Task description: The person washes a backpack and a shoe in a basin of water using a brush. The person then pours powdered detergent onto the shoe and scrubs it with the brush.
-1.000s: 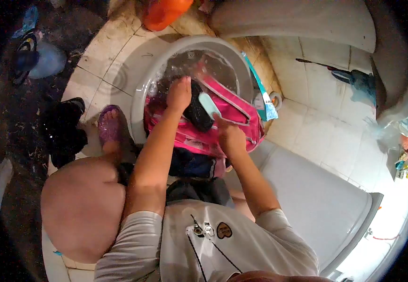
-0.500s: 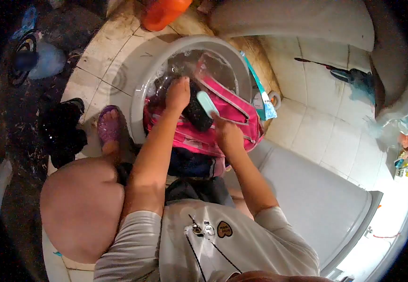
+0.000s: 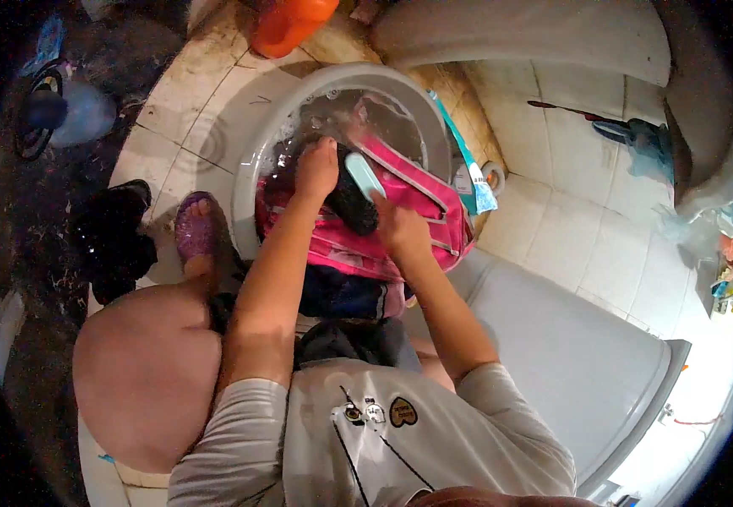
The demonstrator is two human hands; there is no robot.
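My left hand [image 3: 317,169] is closed on the upper left edge of a dark, wet item [image 3: 352,203], perhaps a shoe or cloth. My right hand [image 3: 403,230] grips a pale green brush [image 3: 365,176], which lies against the right side of the dark item; its bristles are hidden. Under both lies a pink bag [image 3: 417,182] with grey trim, partly in the water of a round grey basin [image 3: 250,182]. Navy cloth [image 3: 341,291] hangs at the basin's near side.
A teal and white packet [image 3: 461,160] stands right of the basin. An orange container [image 3: 292,25] is beyond it. Black shoes or cloth [image 3: 113,241] lie at left, near my foot in a purple sandal [image 3: 195,228]. A grey panel [image 3: 561,363] is at right.
My right hand and the brush have shifted slightly left and up along the dark item. My left hand has moved slightly left, still on the item.
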